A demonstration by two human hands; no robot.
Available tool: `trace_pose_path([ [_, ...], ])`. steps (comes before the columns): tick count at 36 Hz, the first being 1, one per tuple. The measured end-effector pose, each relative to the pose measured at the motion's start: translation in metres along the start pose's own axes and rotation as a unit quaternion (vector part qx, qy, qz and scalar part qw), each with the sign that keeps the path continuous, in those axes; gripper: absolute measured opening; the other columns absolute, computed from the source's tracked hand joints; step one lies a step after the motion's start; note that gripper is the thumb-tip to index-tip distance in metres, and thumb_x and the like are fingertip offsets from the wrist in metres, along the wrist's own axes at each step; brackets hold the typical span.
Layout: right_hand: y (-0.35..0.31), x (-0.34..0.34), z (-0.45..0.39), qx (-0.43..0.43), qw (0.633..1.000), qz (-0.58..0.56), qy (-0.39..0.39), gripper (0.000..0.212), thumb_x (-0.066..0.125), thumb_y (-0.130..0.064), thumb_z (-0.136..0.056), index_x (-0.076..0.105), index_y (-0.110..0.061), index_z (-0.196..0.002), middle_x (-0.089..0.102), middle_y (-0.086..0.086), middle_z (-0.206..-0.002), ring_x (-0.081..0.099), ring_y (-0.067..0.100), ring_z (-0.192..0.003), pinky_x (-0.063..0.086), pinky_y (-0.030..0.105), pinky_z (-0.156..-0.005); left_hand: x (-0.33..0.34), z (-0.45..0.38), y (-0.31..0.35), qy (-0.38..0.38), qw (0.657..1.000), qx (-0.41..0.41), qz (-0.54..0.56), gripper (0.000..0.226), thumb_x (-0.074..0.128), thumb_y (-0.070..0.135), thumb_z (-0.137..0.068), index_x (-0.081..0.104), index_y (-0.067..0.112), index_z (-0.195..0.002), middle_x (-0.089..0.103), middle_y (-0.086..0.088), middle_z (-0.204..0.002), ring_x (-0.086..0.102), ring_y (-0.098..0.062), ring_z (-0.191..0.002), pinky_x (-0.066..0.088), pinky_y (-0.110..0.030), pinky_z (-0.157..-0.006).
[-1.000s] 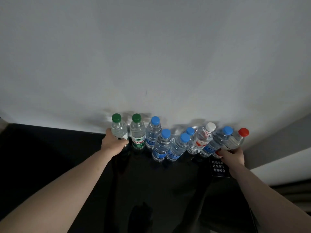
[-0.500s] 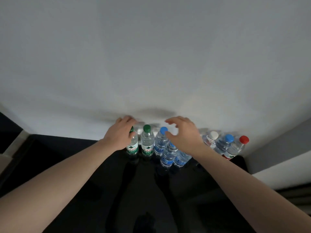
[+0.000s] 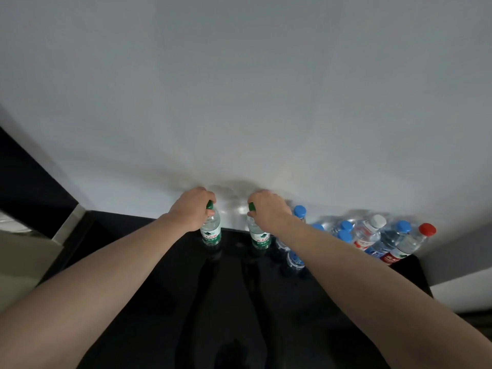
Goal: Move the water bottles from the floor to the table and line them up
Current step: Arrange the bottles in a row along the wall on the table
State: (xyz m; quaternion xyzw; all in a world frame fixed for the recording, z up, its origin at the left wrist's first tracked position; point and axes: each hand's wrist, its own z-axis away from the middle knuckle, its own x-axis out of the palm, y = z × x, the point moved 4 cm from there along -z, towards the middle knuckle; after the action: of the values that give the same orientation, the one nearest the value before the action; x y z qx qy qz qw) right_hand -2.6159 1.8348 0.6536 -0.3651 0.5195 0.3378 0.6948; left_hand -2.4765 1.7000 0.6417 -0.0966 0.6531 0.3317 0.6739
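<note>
Your left hand (image 3: 192, 206) and right hand (image 3: 269, 209) each have a grip closed around a green-capped bottle's (image 3: 210, 230) neck at twelve o'clock on the dark surface (image 3: 159, 302). Sliding the right-hand bottle (image 3: 259, 237) toward three o'clock could topple the crowded blue-capped bottles (image 3: 343, 231).

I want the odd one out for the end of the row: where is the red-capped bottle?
In the head view, the red-capped bottle stands at the far right end of the cluster on the black table, against the white wall, just right of a blue-capped bottle.
</note>
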Motion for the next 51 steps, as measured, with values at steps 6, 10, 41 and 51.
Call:
trace_pose_path([
  [6,-0.043,0.006,-0.015,-0.001,0.997,-0.072,0.009,0.019,0.065,-0.023,-0.096,0.069,-0.012,-0.111,0.065,0.012,-0.110,0.064,0.032,-0.098,0.051,0.037,-0.080,-0.011,0.003,-0.029,0.004,1.000,-0.017,0.007,0.035,0.070,0.025,-0.092,0.065,0.017,-0.126,0.060,-0.006,-0.122,0.055,-0.027,-0.114,0.045,-0.036,-0.096],
  [10,-0.066,0.008,-0.024,0.006,0.992,-0.121,0.021,0.021,0.068,-0.025,-0.094,0.069,-0.014,-0.112,0.067,0.011,-0.108,0.063,0.032,-0.097,0.047,0.035,-0.076,-0.014,0.003,-0.039,0.008,1.000,-0.019,0.016,0.038,0.071,0.025,-0.091,0.064,0.017,-0.127,0.061,-0.006,-0.124,0.057,-0.027,-0.114,0.046,-0.036,-0.097],
  [41,0.131,-0.036,0.101,0.066,0.997,0.024,-0.026,0.038,0.066,-0.054,-0.083,0.067,-0.037,-0.117,0.070,-0.009,-0.116,0.061,0.018,-0.111,0.040,0.038,-0.100,0.028,-0.020,0.192,-0.044,0.976,0.211,-0.025,0.049,0.060,0.020,-0.097,0.047,0.020,-0.144,0.044,-0.002,-0.147,0.051,-0.026,-0.127,0.044,-0.038,-0.101],
  [51,0.136,-0.013,0.089,0.047,0.998,0.039,-0.027,0.030,0.061,-0.047,-0.090,0.068,-0.028,-0.112,0.071,-0.003,-0.107,0.062,0.021,-0.103,0.041,0.039,-0.098,0.050,-0.039,0.205,-0.057,0.975,0.211,-0.043,0.030,0.060,0.007,-0.092,0.067,0.016,-0.120,0.058,-0.007,-0.123,0.058,-0.027,-0.110,0.047,-0.035,-0.085],
])
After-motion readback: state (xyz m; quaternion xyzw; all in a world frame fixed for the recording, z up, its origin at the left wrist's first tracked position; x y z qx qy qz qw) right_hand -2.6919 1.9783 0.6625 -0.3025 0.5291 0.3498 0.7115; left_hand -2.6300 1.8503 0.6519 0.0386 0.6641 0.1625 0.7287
